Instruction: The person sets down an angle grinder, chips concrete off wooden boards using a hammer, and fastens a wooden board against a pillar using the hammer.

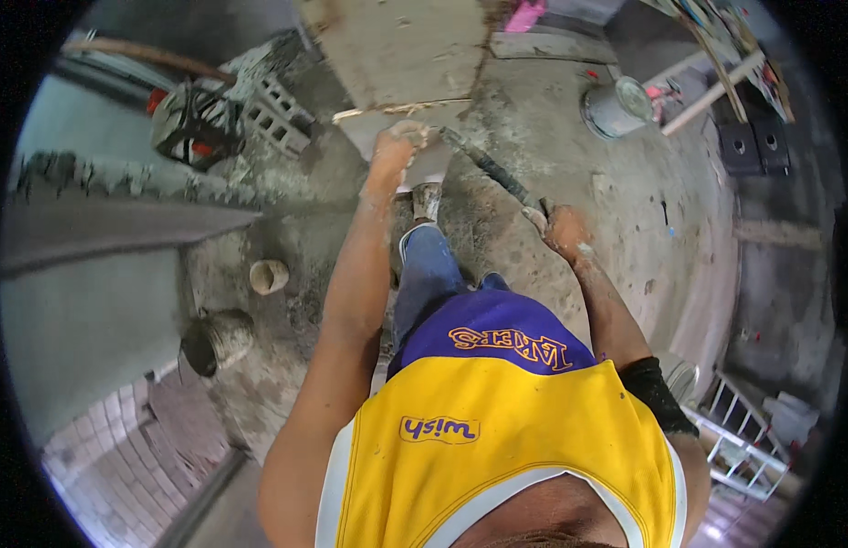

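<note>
A long pole (497,172), wrapped in dark material along its middle, slants from upper left to lower right in front of me. My right hand (566,230) is closed around its lower right end. At the upper left end, my left hand (404,142) has its fingers curled in, caked with pale residue; the grip itself is partly hidden. Below the left hand shows a pale flat panel (431,163), under the near edge of a stained wooden board (401,55). My shoe (427,201) is beside the panel.
A whitish bucket (617,108) stands at the far right, near leaning timber (714,91) and black boxes (753,149). Hollow blocks (278,114) and a dark bag (198,123) lie far left. A small pot (269,276) and a dirty bucket (221,341) are at left.
</note>
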`<action>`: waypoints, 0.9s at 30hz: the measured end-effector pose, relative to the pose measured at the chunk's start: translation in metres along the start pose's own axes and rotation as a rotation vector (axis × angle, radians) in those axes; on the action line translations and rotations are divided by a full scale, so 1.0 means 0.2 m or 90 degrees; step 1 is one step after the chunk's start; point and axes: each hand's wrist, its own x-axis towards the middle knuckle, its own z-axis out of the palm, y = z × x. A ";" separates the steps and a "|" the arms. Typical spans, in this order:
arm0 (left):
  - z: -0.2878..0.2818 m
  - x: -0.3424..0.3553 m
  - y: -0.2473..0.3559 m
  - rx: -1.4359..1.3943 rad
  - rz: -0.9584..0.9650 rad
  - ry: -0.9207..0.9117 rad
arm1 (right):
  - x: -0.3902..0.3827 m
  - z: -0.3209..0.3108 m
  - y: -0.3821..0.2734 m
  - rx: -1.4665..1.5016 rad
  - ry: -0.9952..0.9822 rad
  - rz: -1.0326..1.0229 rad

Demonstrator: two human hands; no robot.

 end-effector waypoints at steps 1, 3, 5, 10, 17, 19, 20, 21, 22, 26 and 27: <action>0.00 -0.01 -0.01 -0.036 0.040 -0.032 | -0.01 -0.01 0.00 0.015 -0.004 0.013; -0.04 0.00 -0.05 -0.107 0.078 -0.063 | 0.01 0.05 0.07 0.014 -0.002 0.029; -0.10 0.02 -0.10 -0.120 0.072 -0.046 | 0.01 0.06 0.05 0.019 -0.031 0.021; 0.01 -0.01 0.05 -0.027 -0.062 -0.028 | -0.06 0.05 0.04 0.078 -0.013 0.031; 0.11 0.02 0.06 -0.003 -0.064 -0.055 | -0.03 0.16 0.08 0.118 -0.089 0.052; 0.10 0.05 0.03 0.005 -0.058 -0.050 | -0.05 0.15 0.08 0.146 -0.060 0.042; 0.10 0.06 0.03 0.006 -0.051 -0.054 | -0.06 0.14 0.09 0.167 -0.026 0.039; 0.11 0.07 0.02 0.007 -0.051 -0.044 | -0.05 0.14 0.10 0.169 -0.031 0.030; 0.11 0.08 0.00 -0.008 -0.048 -0.040 | -0.03 0.14 0.10 0.148 -0.061 0.039; 0.10 0.09 -0.03 -0.075 -0.033 -0.029 | -0.03 0.07 0.05 0.140 -0.122 0.081; 0.10 0.10 -0.04 -0.097 -0.041 -0.025 | -0.03 0.05 0.03 0.125 -0.133 0.062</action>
